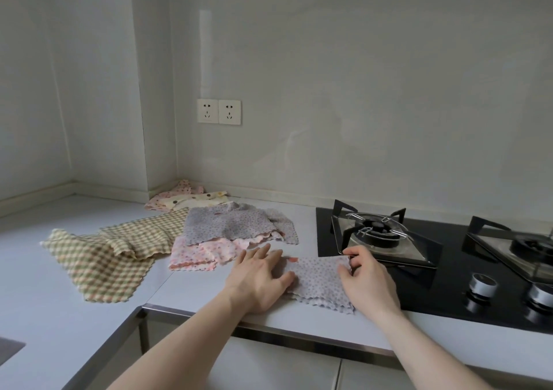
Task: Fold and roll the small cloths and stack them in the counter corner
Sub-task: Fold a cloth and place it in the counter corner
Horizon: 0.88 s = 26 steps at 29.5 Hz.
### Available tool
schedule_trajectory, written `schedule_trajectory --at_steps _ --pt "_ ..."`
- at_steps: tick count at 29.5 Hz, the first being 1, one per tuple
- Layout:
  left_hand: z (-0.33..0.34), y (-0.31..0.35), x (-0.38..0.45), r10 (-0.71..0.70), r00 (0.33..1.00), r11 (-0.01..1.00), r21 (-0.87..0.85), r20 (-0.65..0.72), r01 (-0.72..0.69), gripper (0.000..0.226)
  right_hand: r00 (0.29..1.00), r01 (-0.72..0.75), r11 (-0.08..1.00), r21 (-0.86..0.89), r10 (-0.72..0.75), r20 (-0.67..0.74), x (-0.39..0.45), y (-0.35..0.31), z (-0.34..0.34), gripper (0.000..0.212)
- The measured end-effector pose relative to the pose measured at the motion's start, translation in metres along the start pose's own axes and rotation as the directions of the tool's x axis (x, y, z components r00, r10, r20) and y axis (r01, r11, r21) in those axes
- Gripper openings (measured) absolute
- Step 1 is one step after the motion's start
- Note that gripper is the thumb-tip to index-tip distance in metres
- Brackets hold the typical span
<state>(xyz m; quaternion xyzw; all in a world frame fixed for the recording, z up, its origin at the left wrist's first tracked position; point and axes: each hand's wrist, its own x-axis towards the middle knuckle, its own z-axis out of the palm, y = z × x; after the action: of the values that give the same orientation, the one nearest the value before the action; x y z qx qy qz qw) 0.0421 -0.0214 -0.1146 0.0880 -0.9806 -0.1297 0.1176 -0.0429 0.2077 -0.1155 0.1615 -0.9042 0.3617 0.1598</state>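
Pale counter (89, 314) by the hob: right hand (366, 279) pinches the grey floral cloth's (318, 279) far-right corner; left hand (260, 276) presses it flat at nine o'clock. Soft, light, limp, it likely handles best by corners. Unfolded cloths (236, 225) lie toward eleven o'clock.

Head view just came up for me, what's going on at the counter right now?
A person is folding a grey dotted cloth at the counter's front edge, beside the stove. The left hand presses flat on its left side while the right hand pinches its right edge. Checked cloths and a grey and pink pile lie loose behind; a few cloths sit in the corner.
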Motion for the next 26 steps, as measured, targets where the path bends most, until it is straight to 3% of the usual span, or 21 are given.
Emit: schedule_trajectory --at_steps 5,13,26 --pt "0.0 -0.006 -0.006 -0.018 0.992 0.999 -0.046 -0.125 0.012 0.058 0.993 -0.029 0.988 0.148 0.046 -0.109 -0.003 0.001 -0.003 0.022" --pt "0.0 -0.009 -0.004 -0.091 0.987 0.992 -0.102 -0.134 0.078 0.045 0.966 -0.076 0.944 0.322 0.15 -0.212 -0.002 0.005 -0.007 0.02" --pt "-0.003 -0.01 -0.005 -0.077 0.992 0.989 -0.133 -0.098 0.064 0.052 0.942 -0.228 0.89 0.395 0.305 -0.142 0.015 -0.002 -0.048 0.027"
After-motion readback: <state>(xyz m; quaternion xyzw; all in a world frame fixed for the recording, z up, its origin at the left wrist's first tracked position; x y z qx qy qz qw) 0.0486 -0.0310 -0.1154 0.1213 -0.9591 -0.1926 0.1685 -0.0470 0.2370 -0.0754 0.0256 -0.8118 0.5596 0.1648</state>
